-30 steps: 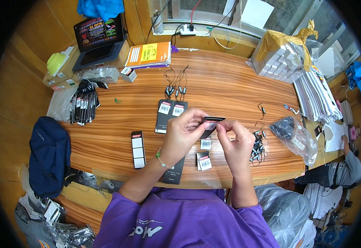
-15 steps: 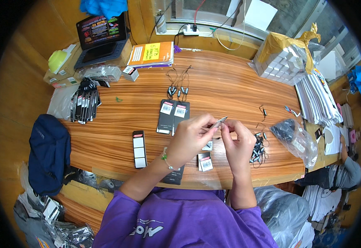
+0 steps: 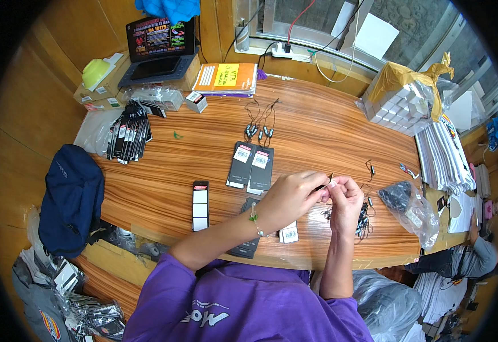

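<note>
Your left hand point(image 3: 294, 196) is closed, thumb and fingers pinching a thin dark card point(image 3: 330, 178) above the right part of the bench point(image 3: 209, 128); your right hand point(image 3: 346, 199) has its thumb and forefinger drawn together on the same card's edge. The card stands nearly edge-on to view, so you cannot tell whether a cord is also held there.

Apparently finished: two grey tags point(image 3: 251, 165) side by side at mid-bench, each bearing a white and red sticker, with corded barrels point(image 3: 260, 132) at their far ends; whether the cords are threaded through is too small to tell. At far left, a fanned bundle of tags point(image 3: 129, 137) also seems complete.

Apparently left over: the card in your fingers, judged part-way through handling; the plain dark tags point(image 3: 244, 247) partly beneath your left forearm; the small white-labelled cards point(image 3: 288, 233) at the near edge, partly hidden by your left hand; and the heap of black cords point(image 3: 364, 221) beyond your right wrist, with a single cord point(image 3: 372, 170) farther off. To the left lies a dark strip with white panels point(image 3: 201, 206).
</note>
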{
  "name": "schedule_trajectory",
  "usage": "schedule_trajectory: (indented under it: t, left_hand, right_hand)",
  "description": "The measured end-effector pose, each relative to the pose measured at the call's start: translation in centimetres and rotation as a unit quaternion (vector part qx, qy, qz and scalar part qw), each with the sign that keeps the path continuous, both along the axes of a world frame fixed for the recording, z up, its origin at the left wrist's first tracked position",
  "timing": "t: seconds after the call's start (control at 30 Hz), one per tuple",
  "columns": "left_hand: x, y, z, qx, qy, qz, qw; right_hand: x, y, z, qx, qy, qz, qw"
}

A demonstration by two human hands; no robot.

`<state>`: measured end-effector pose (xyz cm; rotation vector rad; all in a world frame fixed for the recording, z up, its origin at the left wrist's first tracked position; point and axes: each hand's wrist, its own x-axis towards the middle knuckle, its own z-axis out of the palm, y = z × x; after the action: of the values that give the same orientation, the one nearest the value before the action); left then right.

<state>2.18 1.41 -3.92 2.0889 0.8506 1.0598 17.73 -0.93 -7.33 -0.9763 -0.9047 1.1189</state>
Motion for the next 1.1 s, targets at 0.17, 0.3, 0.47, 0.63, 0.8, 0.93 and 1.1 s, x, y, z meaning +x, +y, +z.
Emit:
schedule_trajectory:
  t: [0.17,0.3,0.47,0.63,0.8,0.93,1.1]
  left_hand:
    - [0.7,0.5,-0.5,0.046,0.040,0.017,0.998]
    - [0.5,0.9,-0.2,0.007,0.018,0.003,1.000]
    - [0.6,1.6,-1.0,-0.113,-0.057,-0.005,0.992]
    - [0.3,1.6,-1.1,-0.122,-0.056,-0.009,0.991]
    - [0.2,1.6,-0.9,-0.150,-0.061,-0.024,0.987]
    - [0.2,1.6,-0.7,-0.170,-0.074,-0.042,0.982]
    - [0.3,1.5,-0.6,-0.169,-0.089,-0.037,0.981]
  right_hand:
    - [0.3,0.4,-0.3,-0.011,0.059,0.011,0.998]
    - [-0.9,0.2,-0.1,0.045,-0.119,-0.080,0.989]
    - [-1.1,0.6,0.3,0.081,-0.151,-0.084,0.982]
    - [-0.3,0.7,0.3,0.057,-0.171,-0.016,0.983]
    - [0.3,0.7,0.8,0.028,-0.170,0.024,0.985]
    - [-0.1,0.3,1.3,0.048,-0.115,0.020,0.992]
    - [0.2,0.3,0.8,0.056,-0.109,-0.003,0.992]
